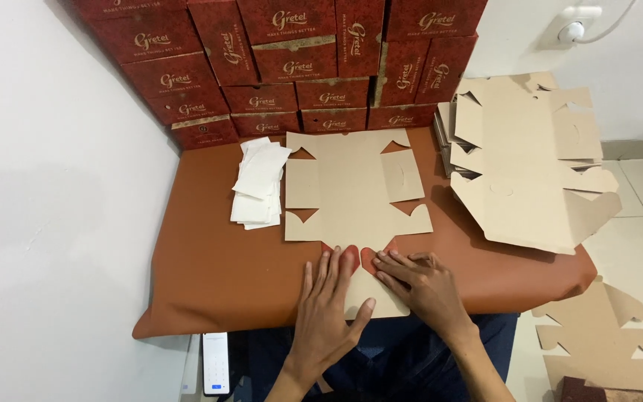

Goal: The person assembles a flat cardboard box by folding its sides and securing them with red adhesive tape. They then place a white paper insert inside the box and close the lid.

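Observation:
A flat brown die-cut cardboard box blank (351,186) lies unfolded, plain side up, on the reddish-brown table top (210,260). Its near flap reaches over the table's front edge. My left hand (329,313) rests flat on the left part of that near flap, fingers spread and pointing away from me. My right hand (418,283) presses on the flap's right part, fingers pointing left along a fold line. Two small red corners of the blank's printed side show between the hands.
A stack of more flat cardboard blanks (530,164) sits at the table's right end. White paper sheets (260,182) lie left of the blank. Assembled dark red boxes (284,59) are stacked along the back. A phone (216,363) lies below left. More blanks (604,335) lie on the floor.

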